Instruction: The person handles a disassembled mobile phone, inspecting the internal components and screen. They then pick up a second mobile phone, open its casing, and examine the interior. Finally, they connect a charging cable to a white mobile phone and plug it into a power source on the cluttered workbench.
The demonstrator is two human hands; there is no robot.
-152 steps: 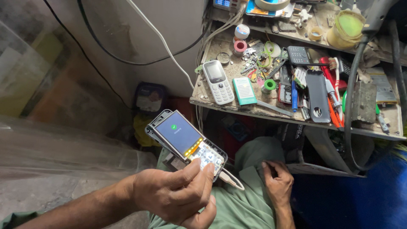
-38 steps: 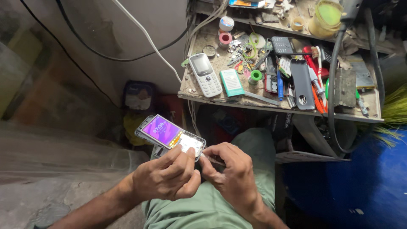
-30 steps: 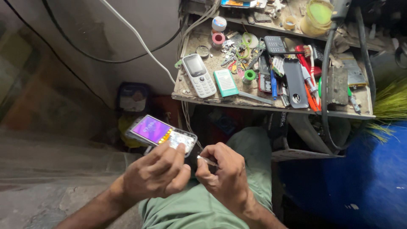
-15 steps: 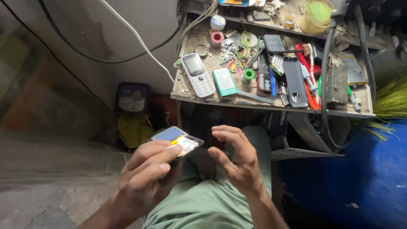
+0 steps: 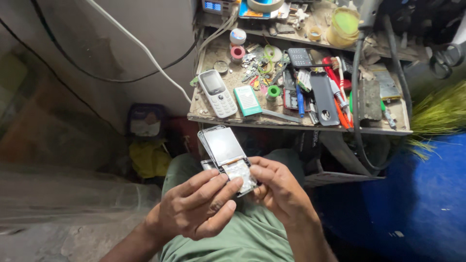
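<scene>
I hold a small opened keypad phone (image 5: 225, 150) over my lap, its screen dark and its white keypad membrane bare. My left hand (image 5: 196, 211) grips the lower left part, fingers laid across the keypad. My right hand (image 5: 276, 187) clasps the lower right edge of the same phone, thumb against its side. Whether the right hand also holds a small tool is hidden.
A cluttered wooden workbench (image 5: 291, 123) stands ahead with a white keypad phone (image 5: 217, 93), a green battery (image 5: 248, 100), tape rolls, screwdrivers, a black phone cover (image 5: 324, 98) and cables. A white cable (image 5: 141, 46) crosses the wall. A blue barrel (image 5: 427, 194) is at the right.
The phone's screen, lit purple a second ago, is now dark. The phone has tilted up to face me, and both hands have closed around its lower half.
</scene>
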